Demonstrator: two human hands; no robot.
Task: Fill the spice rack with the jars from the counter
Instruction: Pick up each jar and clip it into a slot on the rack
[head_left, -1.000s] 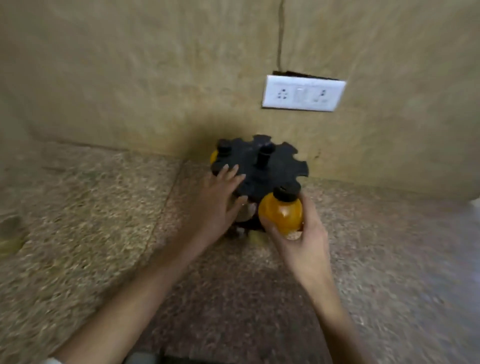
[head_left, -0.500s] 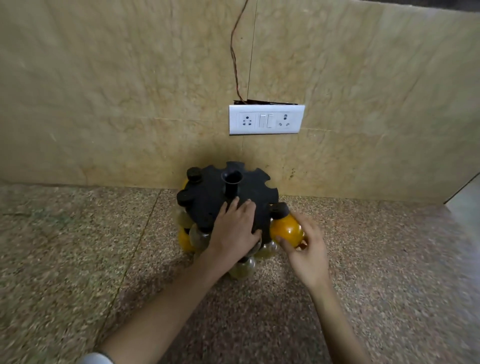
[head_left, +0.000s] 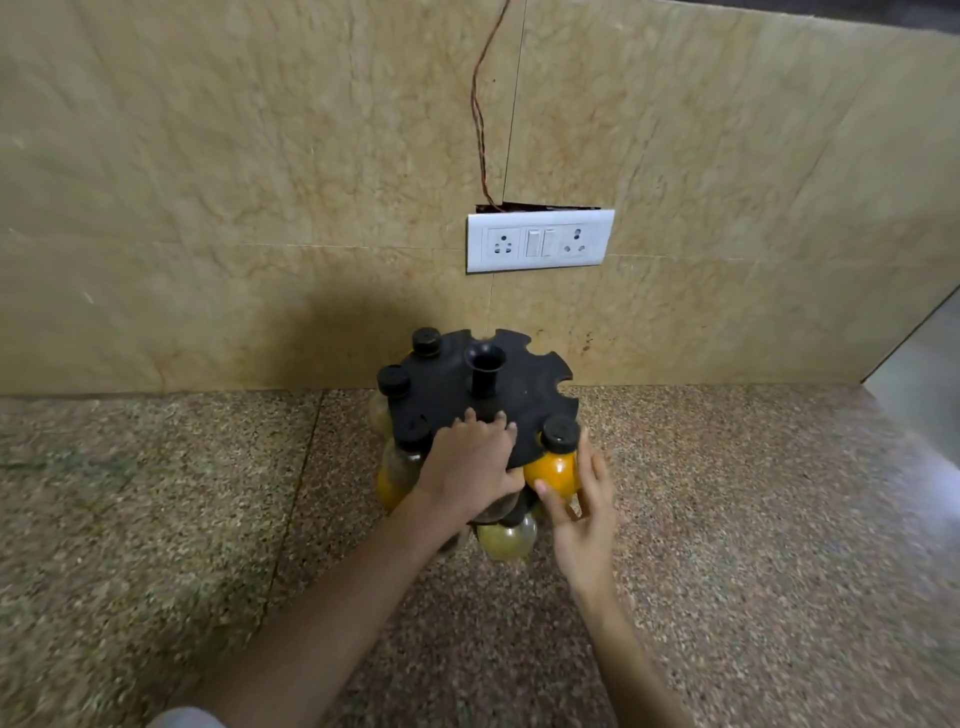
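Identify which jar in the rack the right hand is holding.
The bright orange jar at the rack's right front edge: only it is held by the right hand.

Beige marble wall (white socket plate) above speckled granite counter.

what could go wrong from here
1. The orange jar sits at the edge of a notch in the spice rack; if the right hand lets go before its neck is fully in, it may drop.
2. The spice rack may turn or tip under the push if the left hand on top eases off.
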